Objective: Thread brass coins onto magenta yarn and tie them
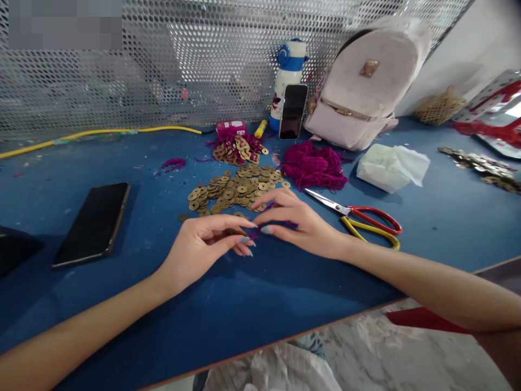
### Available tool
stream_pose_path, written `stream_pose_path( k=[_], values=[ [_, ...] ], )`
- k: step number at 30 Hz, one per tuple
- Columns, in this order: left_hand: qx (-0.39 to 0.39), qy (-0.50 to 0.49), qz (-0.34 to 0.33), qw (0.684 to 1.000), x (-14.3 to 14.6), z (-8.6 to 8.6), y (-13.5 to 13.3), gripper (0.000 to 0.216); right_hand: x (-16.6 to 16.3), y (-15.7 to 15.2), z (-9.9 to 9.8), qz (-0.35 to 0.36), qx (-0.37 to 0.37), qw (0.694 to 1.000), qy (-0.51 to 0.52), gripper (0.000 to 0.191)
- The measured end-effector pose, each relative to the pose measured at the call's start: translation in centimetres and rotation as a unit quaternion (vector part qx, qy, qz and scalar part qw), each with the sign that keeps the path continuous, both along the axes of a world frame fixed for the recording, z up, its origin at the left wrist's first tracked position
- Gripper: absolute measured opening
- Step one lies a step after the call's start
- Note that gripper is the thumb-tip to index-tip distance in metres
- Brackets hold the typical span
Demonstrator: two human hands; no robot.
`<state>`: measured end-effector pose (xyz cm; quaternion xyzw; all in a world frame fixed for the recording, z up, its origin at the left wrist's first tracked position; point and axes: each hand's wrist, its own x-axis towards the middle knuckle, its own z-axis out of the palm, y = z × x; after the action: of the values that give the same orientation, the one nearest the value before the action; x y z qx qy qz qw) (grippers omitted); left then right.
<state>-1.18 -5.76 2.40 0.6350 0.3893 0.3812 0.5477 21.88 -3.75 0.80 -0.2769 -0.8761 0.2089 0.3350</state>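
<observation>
My left hand (207, 244) and my right hand (299, 220) meet over the blue table (163, 304), fingertips almost touching. Both pinch a thin magenta thread (257, 232); a brass coin shows dimly under my left fingers. Just beyond the hands lies a heap of brass coins with holes (236, 191). A second coin bunch tied with magenta thread (238, 149) sits further back. A bundle of magenta yarn (313, 165) lies right of the coins.
Red-and-yellow scissors (362, 218) lie right of my right hand. A black phone (94, 222) lies at left. At the back are a perforated metal screen (163, 65), a yellow cable (101, 132), a bottle (288, 70), a propped phone (293, 111), a pale backpack (366, 87) and white tissue (391, 165).
</observation>
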Motion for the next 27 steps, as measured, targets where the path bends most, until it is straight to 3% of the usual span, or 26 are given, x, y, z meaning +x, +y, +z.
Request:
stream_pose_path(
  k=[4, 17, 27],
  values=[
    [-0.012, 0.010, -0.028, 0.999, 0.4, 0.0, -0.5, 0.012, -0.7, -0.7, -0.5, 0.034, -0.029, 0.999, 0.014, 0.012],
    [-0.007, 0.059, -0.036, 0.998, 0.1, -0.5, -0.5, 0.014, -0.6, -0.9, -0.5, -0.028, 0.008, 0.999, 0.021, 0.010],
    [-0.061, 0.042, 0.043, 0.996, 0.1, -0.4, 0.8, 0.010, -0.5, -0.8, -0.3, -0.071, 0.013, 0.997, 0.027, 0.005]
  ],
)
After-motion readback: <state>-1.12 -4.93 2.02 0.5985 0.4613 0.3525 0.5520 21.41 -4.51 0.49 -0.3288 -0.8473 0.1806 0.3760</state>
